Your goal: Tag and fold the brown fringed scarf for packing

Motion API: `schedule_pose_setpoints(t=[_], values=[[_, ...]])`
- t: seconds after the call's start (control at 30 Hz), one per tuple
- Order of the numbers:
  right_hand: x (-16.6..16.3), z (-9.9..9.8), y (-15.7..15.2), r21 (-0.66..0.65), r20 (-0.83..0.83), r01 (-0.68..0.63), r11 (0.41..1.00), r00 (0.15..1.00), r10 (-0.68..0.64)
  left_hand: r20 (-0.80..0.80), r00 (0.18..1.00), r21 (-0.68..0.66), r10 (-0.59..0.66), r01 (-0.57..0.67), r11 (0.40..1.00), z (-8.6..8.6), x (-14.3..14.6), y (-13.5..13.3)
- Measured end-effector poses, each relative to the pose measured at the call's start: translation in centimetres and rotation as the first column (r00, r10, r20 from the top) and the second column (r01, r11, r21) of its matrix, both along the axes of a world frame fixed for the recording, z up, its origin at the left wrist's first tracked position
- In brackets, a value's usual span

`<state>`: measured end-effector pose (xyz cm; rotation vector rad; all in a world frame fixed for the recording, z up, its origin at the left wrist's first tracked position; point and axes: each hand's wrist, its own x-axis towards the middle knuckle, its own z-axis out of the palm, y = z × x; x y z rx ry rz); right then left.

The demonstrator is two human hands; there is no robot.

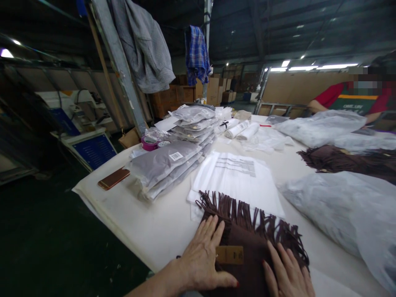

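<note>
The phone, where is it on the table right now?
The phone lies in the head view near the table's left edge, just left of the nearest stack of grey bagged items.

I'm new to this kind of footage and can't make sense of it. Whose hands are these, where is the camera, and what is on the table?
The single picture comes from a camera worn on a person's head, looking down. Their left hand and right hand press flat on a folded brown fringed scarf with a tan tag; nothing is gripped. It overlaps clear plastic bags on the white table. Behind lie stacks of bagged grey items, a phone and a tape roll. Another person in red works opposite.
</note>
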<state>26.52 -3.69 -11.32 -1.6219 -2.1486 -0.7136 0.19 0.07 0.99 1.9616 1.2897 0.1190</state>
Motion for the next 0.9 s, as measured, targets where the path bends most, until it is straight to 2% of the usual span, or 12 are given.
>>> schedule_pose_setpoints(t=[0.07, 0.13, 0.23, 0.33, 0.4, 0.5, 0.6, 0.77, 0.83, 0.9], values=[[-1.2, 1.2, 0.0, -0.028, 0.023, -0.039, 0.999, 0.999, 0.039, -0.042, 0.999, -0.012, -0.009, 0.009, 1.0, 0.1, 0.1, 0.1], [-2.8, 2.7, 0.2, -0.073, 0.012, -0.142, 0.987, 0.99, 0.143, -0.086, 0.996, -0.009, -0.016, 0.015, 1.0, 0.1, 0.3, 0.1], [-5.1, 4.9, 0.6, -0.116, -0.12, -0.228, 0.967, 0.969, 0.214, -0.095, 0.995, 0.009, -0.023, 0.024, 1.0, 0.0, 0.1, 0.2], [-6.4, 6.4, 0.8, -0.218, -0.297, -0.28, 0.935, 0.932, 0.21, 0.019, 0.999, -0.002, -0.03, 0.031, 1.0, -0.1, -0.6, 0.6], [-6.6, 7.0, 0.7, -0.306, -0.403, -0.305, 0.902, 0.9, 0.167, 0.194, 0.981, -0.059, 0.029, -0.017, 0.998, -0.2, -1.2, 0.9], [-6.2, 7.5, 0.2, -0.388, -0.511, -0.339, 0.857, 0.853, 0.106, 0.458, 0.862, -0.213, 0.22, -0.134, 0.968, -0.2, -2.0, 1.1], [-6.2, 7.3, -0.3, -0.393, -0.515, -0.342, 0.854, 0.851, 0.103, 0.547, 0.772, -0.284, 0.324, -0.193, 0.939, -0.4, -2.0, 1.1], [-7.1, 6.3, -0.5, -0.263, -0.394, -0.226, 0.938, 0.913, 0.109, 0.599, 0.702, -0.302, 0.385, -0.248, 0.921, -0.8, -1.5, 0.6], [-6.7, 6.4, -0.6, -0.252, -0.444, -0.226, 0.941, 0.891, 0.095, 0.6, 0.693, -0.262, 0.399, -0.3, 0.917, -0.8, -1.6, 0.6], [-5.2, 6.7, -0.7, -0.268, -0.548, -0.208, 0.941, 0.836, 0.028, 0.601, 0.656, -0.181, 0.456, -0.444, 0.878, -0.7, -2.1, 1.0]])
